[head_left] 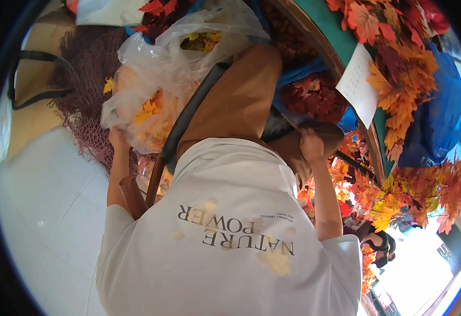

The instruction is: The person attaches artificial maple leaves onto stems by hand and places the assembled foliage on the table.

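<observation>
On the left, my left hand is closed on the lower edge of a clear plastic bag. Orange and yellow artificial maple leaves show through its film and its opening. My right hand is closed beside my right knee, close to the table edge. A thin brownish strip runs up from its fingers; what it belongs to I cannot make out. Just beyond that hand, dark red artificial leaves lie in a blue plastic bag.
A green table with a brown edge curves along the right, bearing a white paper sheet and orange leaf sprays. A chair armrest stands by my left thigh. Purple-brown netting is heaped at far left, beside floor tiles.
</observation>
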The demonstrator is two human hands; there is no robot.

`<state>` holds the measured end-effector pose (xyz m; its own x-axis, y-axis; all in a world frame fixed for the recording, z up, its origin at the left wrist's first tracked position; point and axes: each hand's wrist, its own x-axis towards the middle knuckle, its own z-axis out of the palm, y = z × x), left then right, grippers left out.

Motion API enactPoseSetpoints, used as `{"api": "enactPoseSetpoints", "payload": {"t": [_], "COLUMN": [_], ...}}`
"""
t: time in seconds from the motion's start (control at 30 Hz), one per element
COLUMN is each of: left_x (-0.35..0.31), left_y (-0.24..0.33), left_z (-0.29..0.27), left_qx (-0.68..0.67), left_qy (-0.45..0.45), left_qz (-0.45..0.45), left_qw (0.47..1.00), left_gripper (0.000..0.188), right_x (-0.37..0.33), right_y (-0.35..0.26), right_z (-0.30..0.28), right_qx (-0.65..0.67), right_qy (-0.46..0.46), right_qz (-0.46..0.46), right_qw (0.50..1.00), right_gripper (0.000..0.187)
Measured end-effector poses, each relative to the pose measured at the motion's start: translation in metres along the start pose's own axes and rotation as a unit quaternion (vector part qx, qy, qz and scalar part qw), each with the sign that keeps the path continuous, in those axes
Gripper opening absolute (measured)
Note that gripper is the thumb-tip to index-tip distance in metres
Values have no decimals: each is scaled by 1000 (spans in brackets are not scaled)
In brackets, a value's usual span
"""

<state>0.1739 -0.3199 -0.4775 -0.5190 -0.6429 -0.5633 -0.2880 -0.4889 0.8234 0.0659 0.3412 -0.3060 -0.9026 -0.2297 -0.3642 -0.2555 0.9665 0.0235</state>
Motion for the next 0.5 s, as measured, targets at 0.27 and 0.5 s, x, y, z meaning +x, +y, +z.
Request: {"api": "enactPoseSetpoints", "payload": {"t": [0.27, 0.5], "left_x": [-79, -47], "left_y": [34, -52], "left_z": [-14, -120], "left_qx": [-159, 45], "left_qy": [-304, 94], "left_qz": [-161, -121], "left_qw": [925, 987], "left_gripper": [50, 26], "right_x": [-22, -16], "right_y": [20, 27], "right_z": [21, 20], "right_qx": [67, 32], "right_qy": [70, 44], "right_qz": [-29, -23], "right_qw": [995, 998], "right_gripper": [28, 28]}}
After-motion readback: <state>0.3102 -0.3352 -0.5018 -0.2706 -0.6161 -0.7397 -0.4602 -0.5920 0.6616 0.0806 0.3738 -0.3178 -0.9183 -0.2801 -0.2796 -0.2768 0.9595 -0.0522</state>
